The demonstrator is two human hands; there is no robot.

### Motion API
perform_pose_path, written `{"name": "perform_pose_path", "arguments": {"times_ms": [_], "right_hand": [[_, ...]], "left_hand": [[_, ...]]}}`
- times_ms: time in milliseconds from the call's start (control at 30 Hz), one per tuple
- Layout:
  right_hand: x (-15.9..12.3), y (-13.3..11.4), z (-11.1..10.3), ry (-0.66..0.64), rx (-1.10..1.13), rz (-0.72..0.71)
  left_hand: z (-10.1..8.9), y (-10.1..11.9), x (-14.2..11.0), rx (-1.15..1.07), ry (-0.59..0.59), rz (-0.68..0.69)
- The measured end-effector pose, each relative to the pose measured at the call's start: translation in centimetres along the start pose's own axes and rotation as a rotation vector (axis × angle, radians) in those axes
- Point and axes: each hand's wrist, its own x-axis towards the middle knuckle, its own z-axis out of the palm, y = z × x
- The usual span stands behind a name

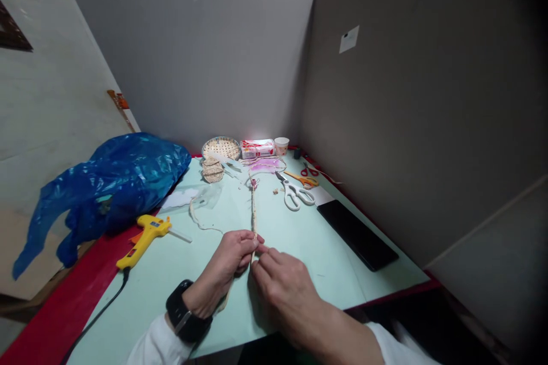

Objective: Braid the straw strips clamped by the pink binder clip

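A pale braided cord (pixel 254 211) lies stretched along the light green mat (pixel 308 239), its far end fixed by a small pink clip (pixel 254 183). My left hand (pixel 229 265), with a black watch on the wrist, pinches the near end of the cord. My right hand (pixel 282 288) is closed, its fingertips pressed on the same end right beside the left fingers. Loose strands trail under my left wrist.
A yellow glue gun (pixel 144 234) lies at the left with its cable. A blue plastic bag (pixel 115 182) sits at the far left. White scissors (pixel 294 193), orange scissors (pixel 305 179), a black phone (pixel 356 234), a woven basket (pixel 221 148), a tissue pack (pixel 257 148) and a cup (pixel 281 145) stand further back.
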Motion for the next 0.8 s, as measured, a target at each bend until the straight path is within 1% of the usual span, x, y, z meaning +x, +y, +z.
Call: {"name": "perform_pose_path", "arguments": {"times_ms": [67,133,167,200,267,333,400,467,533,600,700,800], "right_hand": [[0.9,1.6,-1.4,-0.117,0.261,0.214],[1.9,3.4,-2.3,-0.130,0.427,0.418],[2.4,4.3,-2.4,-0.145,0.489,0.479],[2.9,5.0,-2.3,-0.198,0.573,0.507],[3.4,5.6,-1.5,-0.315,0.722,0.506],[3.5,5.5,-0.4,-0.373,0.794,0.506],[3.3,5.0,0.5,-0.361,0.776,0.518],[3.0,4.6,1.0,-0.343,0.732,0.504],[2.8,4.4,1.1,-0.329,0.713,0.480],[2.6,4.5,1.0,-0.302,0.713,0.486],[2.5,4.6,1.0,-0.254,0.758,0.531],[2.5,4.5,1.0,-0.241,0.854,0.561]], "left_hand": [[0.0,0.2,-0.1,-0.007,-0.014,-0.002],[0.1,0.4,-0.2,-0.006,-0.038,0.023],[0.1,0.5,-0.3,-0.002,-0.051,0.037],[0.2,0.6,-0.3,0.001,-0.061,0.050],[0.2,0.6,-0.4,0.001,-0.067,0.072],[0.3,0.5,-0.6,-0.012,-0.061,0.083],[0.4,0.4,-0.8,-0.014,-0.044,0.083],[0.4,0.4,-1.0,0.000,-0.029,0.078],[0.4,0.4,-1.2,0.027,-0.015,0.079],[0.3,0.3,-1.3,0.060,-0.008,0.085],[0.1,0.0,-1.1,0.149,0.021,0.103],[-0.1,-0.1,-1.3,0.287,0.062,0.120]]}}
